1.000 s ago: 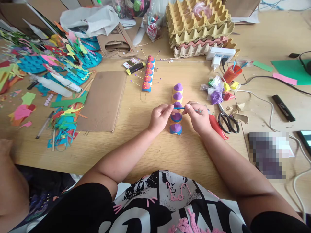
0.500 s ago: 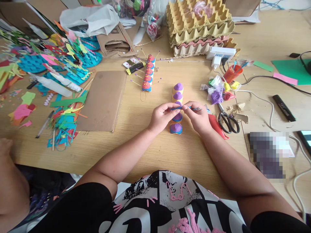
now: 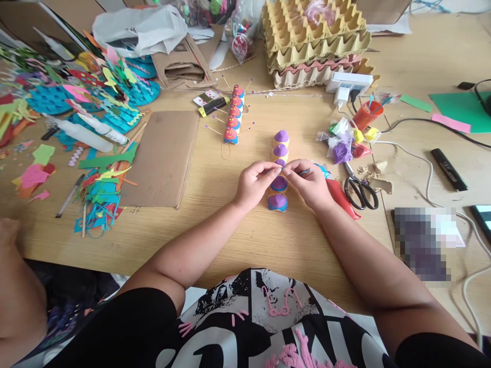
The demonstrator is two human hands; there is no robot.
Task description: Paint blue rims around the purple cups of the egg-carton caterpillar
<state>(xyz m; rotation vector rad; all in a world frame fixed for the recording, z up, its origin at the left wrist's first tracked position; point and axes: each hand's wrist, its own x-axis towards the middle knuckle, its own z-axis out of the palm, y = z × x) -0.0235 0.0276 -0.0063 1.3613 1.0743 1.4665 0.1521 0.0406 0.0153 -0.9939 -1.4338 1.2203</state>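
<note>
Over a row of egg-carton cups (image 3: 277, 201) coated with purple and blue clay, both hands meet at the fingertips. My left hand (image 3: 255, 184) is closed in a pinch on a tiny bluish bit (image 3: 283, 168), too small to name surely. Pinched against the same spot is my right hand (image 3: 307, 183), with a thin blue stick (image 3: 305, 171) showing between its fingers. The hands hide the middle cups. A blue wrapper (image 3: 322, 169) and a red packet (image 3: 341, 198) lie beside the right hand.
A finished red-and-blue caterpillar (image 3: 234, 117) with pin-like legs stands further back. Black-handled scissors (image 3: 360, 191), bagged clay (image 3: 341, 148) and an orange cup (image 3: 366, 117) are at right. Cardboard (image 3: 161, 158) and paper scraps (image 3: 102, 197) lie left; egg trays (image 3: 314, 46) are stacked behind.
The thin blue stick no longer spans both hands; it now shows only in the right hand's fingers. The fingertips have come together in a pinch, and the blue wrapper shows more.
</note>
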